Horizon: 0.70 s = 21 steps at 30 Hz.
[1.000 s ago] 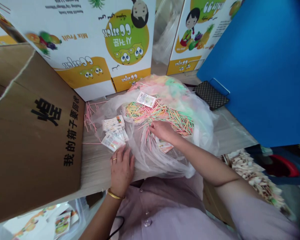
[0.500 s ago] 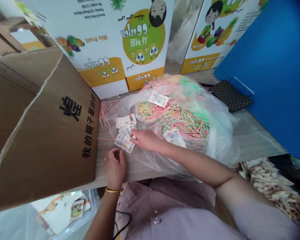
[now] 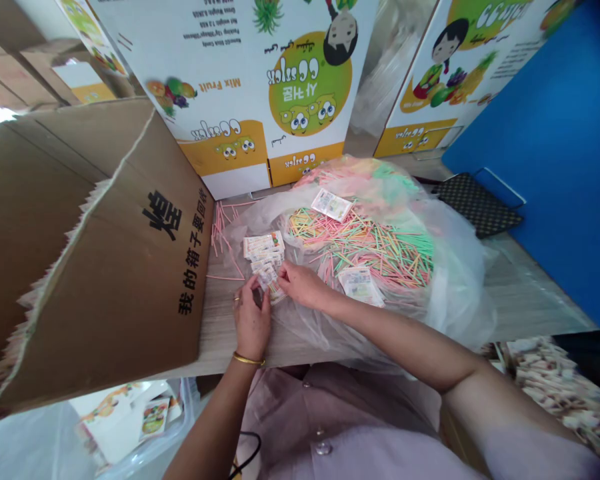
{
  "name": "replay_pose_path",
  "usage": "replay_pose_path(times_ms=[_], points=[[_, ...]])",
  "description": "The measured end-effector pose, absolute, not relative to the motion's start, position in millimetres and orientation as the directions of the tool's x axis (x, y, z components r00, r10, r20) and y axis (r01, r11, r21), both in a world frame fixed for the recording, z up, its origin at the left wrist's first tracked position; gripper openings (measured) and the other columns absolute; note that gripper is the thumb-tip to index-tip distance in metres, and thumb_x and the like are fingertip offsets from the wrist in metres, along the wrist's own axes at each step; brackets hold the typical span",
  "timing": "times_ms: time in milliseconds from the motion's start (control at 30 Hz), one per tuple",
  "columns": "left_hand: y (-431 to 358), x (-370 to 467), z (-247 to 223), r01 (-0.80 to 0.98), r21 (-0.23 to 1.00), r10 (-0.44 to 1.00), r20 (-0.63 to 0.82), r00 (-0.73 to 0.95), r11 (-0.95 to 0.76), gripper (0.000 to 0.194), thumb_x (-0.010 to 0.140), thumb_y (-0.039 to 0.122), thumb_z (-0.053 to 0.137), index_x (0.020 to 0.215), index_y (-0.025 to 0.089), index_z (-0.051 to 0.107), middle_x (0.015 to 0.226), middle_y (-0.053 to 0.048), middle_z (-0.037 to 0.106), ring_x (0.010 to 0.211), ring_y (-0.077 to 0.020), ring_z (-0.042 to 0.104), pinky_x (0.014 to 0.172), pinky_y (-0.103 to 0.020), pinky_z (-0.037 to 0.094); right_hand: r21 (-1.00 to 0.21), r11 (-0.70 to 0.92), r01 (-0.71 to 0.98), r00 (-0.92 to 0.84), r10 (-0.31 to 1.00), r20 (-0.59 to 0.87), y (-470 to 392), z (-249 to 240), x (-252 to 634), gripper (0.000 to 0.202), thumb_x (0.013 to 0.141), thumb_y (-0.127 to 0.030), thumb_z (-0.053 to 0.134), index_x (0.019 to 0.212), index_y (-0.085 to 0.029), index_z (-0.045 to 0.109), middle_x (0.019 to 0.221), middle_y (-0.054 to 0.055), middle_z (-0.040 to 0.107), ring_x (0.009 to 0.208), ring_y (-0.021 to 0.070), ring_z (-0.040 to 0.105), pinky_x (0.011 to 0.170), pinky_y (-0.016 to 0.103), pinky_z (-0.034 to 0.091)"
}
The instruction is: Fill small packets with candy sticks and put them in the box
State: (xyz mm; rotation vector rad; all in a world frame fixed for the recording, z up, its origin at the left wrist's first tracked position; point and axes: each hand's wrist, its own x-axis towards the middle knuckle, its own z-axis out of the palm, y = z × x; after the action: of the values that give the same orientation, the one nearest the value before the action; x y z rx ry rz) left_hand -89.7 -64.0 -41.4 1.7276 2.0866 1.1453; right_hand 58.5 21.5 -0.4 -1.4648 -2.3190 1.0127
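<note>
Small printed packets (image 3: pixel 263 246) lie overlapped in a row on the table, left of a heap of thin pink, yellow and green sticks (image 3: pixel 375 247) on clear plastic. My left hand (image 3: pixel 253 319) is at the lower end of the row, its curved thumb and fingertips around the edge of the lowest packet. My right hand (image 3: pixel 300 283) pinches the right edge of a packet there. One packet (image 3: pixel 331 205) rests on top of the heap, and a few more (image 3: pixel 361 285) lie at its front edge.
An open brown carton (image 3: pixel 115 267) stands at the left. White printed boxes (image 3: pixel 220 80) are behind, with a blue panel (image 3: pixel 545 153) and a dark checked pouch (image 3: pixel 475 203) at the right. Below the table are a clear bin (image 3: pixel 187 400) and many packets (image 3: pixel 555 380).
My left hand has moved up and right from the bare table to the lowest packet. My right hand stays at the packets. The whole view has shifted slightly.
</note>
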Motion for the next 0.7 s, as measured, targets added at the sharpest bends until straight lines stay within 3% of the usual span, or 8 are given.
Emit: replay_pose_path(times_ms=[100, 200, 333, 433, 567, 700], points=[[-52.3, -92.0, -42.9, 0.757, 0.654, 0.895, 0.332, -0.297, 0.009, 0.047, 0.097, 0.037, 0.058, 0.14, 0.018, 0.052, 0.116, -0.015, 0.068, 0.111, -0.0293, 0.063, 0.101, -0.05, 0.049, -0.679, 0.159, 0.716, -0.368, 0.913, -0.174, 26.3, -2.8, 59.4, 0.016, 0.098, -0.034, 0.06, 0.104, -0.019, 0.059, 0.088, 0.004, 0.07, 0.079, 0.0197, 0.065, 0.071, 0.029, 0.043], [-50.2, -92.3, -44.2, 0.739, 0.673, 0.882, 0.326, -0.34, 0.036, 0.062, 0.096, 0.04, 0.06, 0.15, 0.018, 0.042, 0.126, -0.018, 0.066, 0.118, -0.0304, 0.062, 0.104, -0.051, 0.048, -0.704, 0.037, 0.709, -0.262, 0.941, -0.215, 34.2, -6.5, 59.2, 0.041, 0.091, -0.044, 0.069, 0.119, -0.018, 0.055, 0.097, 0.008, 0.071, 0.085, 0.0236, 0.067, 0.075, 0.032, 0.047], [-58.1, -84.5, -44.2, 0.804, 0.585, 0.914, 0.259, -0.313, 0.109, 0.079, 0.096, 0.047, 0.057, 0.16, 0.013, 0.026, 0.138, -0.025, 0.062, 0.126, -0.0372, 0.058, 0.105, -0.057, 0.046, -0.732, -0.005, 0.681, -0.326, 0.893, -0.31, 45.6, -10.8, 58.1, 0.048, 0.087, -0.04, 0.075, 0.124, -0.015, 0.057, 0.107, 0.012, 0.071, 0.095, 0.0257, 0.068, 0.081, 0.034, 0.05], [-61.1, -79.4, -42.2, 0.873, 0.451, 0.934, 0.194, -0.3, 0.187, 0.085, 0.095, 0.05, 0.059, 0.16, 0.008, 0.025, 0.136, -0.029, 0.062, 0.13, -0.043, 0.054, 0.102, -0.061, 0.044, -0.754, 0.041, 0.656, -0.425, 0.846, -0.323, 48.9, -9.1, 59.9, 0.035, 0.089, -0.031, 0.072, 0.119, -0.016, 0.062, 0.106, 0.009, 0.072, 0.094, 0.0227, 0.068, 0.08, 0.031, 0.05], [-56.6, -81.8, -40.3, 0.89, 0.417, 0.941, 0.189, -0.282, 0.183, 0.082, 0.096, 0.048, 0.057, 0.161, 0.01, 0.024, 0.145, -0.028, 0.057, 0.139, -0.0417, 0.048, 0.104, -0.058, 0.042, -0.717, 0.255, 0.649, -0.585, 0.77, -0.255, 53.0, 5.4, 64.6, 0.024, 0.093, -0.02, 0.064, 0.116, -0.017, 0.065, 0.103, 0.006, 0.074, 0.091, 0.0207, 0.068, 0.079, 0.029, 0.048], [-52.1, -86.3, -41.7, 0.875, 0.452, 0.942, 0.184, -0.28, 0.172, 0.083, 0.095, 0.046, 0.058, 0.162, 0.014, 0.022, 0.149, -0.026, 0.055, 0.139, -0.04, 0.048, 0.106, -0.057, 0.041, -0.622, 0.377, 0.686, -0.478, 0.879, 0.006, 74.9, 24.1, 51.0, 0.026, 0.103, -0.027, 0.051, 0.122, -0.015, 0.064, 0.119, 0.013, 0.071, 0.109, 0.0245, 0.066, 0.095, 0.035, 0.048]])
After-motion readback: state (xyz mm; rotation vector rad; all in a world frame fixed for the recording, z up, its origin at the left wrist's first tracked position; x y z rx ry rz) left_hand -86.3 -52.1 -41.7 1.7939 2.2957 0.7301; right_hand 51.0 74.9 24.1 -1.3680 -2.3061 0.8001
